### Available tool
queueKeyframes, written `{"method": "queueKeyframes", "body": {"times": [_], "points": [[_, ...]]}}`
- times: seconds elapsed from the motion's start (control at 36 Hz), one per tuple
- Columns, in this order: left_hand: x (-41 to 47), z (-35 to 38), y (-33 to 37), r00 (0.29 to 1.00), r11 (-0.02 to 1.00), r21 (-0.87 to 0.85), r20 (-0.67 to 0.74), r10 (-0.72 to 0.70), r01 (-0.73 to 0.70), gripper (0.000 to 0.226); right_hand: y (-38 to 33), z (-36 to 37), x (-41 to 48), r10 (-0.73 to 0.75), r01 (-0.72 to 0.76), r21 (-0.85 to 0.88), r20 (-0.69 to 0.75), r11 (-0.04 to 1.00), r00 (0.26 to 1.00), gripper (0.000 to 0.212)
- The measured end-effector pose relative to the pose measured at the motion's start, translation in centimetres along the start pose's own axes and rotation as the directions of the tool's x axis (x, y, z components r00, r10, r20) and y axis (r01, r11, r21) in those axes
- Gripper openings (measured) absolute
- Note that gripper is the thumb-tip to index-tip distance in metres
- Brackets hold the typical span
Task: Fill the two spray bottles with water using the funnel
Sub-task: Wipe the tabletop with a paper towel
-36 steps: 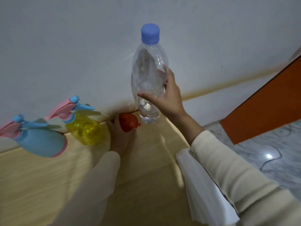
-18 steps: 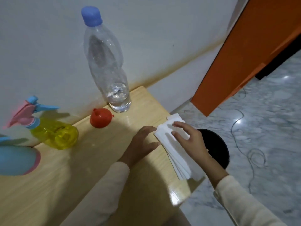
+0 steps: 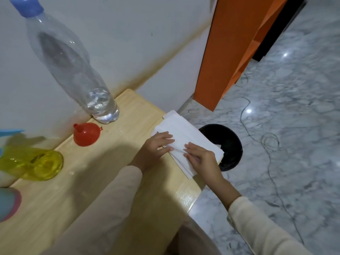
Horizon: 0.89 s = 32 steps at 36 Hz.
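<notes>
The left hand (image 3: 158,144) rests near-straight fingers on one white paper stack (image 3: 184,129) at the surface (image 3: 82,172) edge. The right hand (image 3: 201,159) sets bent fingers there, its grip unclear. From them, one red funnel (image 3: 86,134) and one water bottle (image 3: 73,70) sit at ten o'clock, and two sprayers, the yellow spray bottle (image 3: 36,162) and blue spray bottle (image 3: 7,203), toward eight.

Dim, soft indoor light; shadows fall leftward, so the source lies to the right. Small hot glints sit on the marble floor (image 3: 294,135), and a pale glare patch marks the near corner of the wooden table (image 3: 185,196). A broad, soft-edged shadow beside the left sleeve (image 3: 117,196) darkens the tabletop. A grey shadow shows through the water bottle (image 3: 77,76) on the wall (image 3: 147,24). Wide-angle distortion tilts the bottle and the orange panel (image 3: 230,52). The yellow spray bottle (image 3: 36,162) and the blue spray bottle (image 3: 7,203) at the left edge are smeared; detail is soft throughout.
</notes>
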<state>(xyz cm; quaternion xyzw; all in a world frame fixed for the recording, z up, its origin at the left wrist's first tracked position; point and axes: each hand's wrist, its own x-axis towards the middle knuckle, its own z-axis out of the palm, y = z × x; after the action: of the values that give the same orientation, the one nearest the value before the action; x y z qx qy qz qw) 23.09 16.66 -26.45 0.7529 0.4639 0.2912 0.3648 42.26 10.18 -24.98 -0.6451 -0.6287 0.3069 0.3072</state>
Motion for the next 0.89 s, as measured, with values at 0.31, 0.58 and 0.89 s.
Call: {"method": "queueKeyframes", "body": {"times": [0.31, 0.58, 0.89], "points": [[0.6, 0.2, 0.5, 1.0, 1.0, -0.009, -0.022, 0.001, -0.001, 0.023, -0.3, -1.3, 0.3, 0.013, -0.005, 0.085, -0.096, 0.996, 0.995, 0.014], [0.3, -0.6, 1.1, 1.0, 0.998, 0.056, 0.022, -0.003, 0.002, 0.026, -0.3, -1.9, 1.0, 0.11, -0.099, 0.172, -0.05, 0.98, 0.993, 0.004], [0.3, -1.5, 2.3, 0.999, 0.996, 0.09, 0.032, -0.021, 0.018, 0.023, -0.8, -3.3, 0.9, 0.116, -0.098, 0.228, -0.066, 0.969, 0.991, 0.005]]}}
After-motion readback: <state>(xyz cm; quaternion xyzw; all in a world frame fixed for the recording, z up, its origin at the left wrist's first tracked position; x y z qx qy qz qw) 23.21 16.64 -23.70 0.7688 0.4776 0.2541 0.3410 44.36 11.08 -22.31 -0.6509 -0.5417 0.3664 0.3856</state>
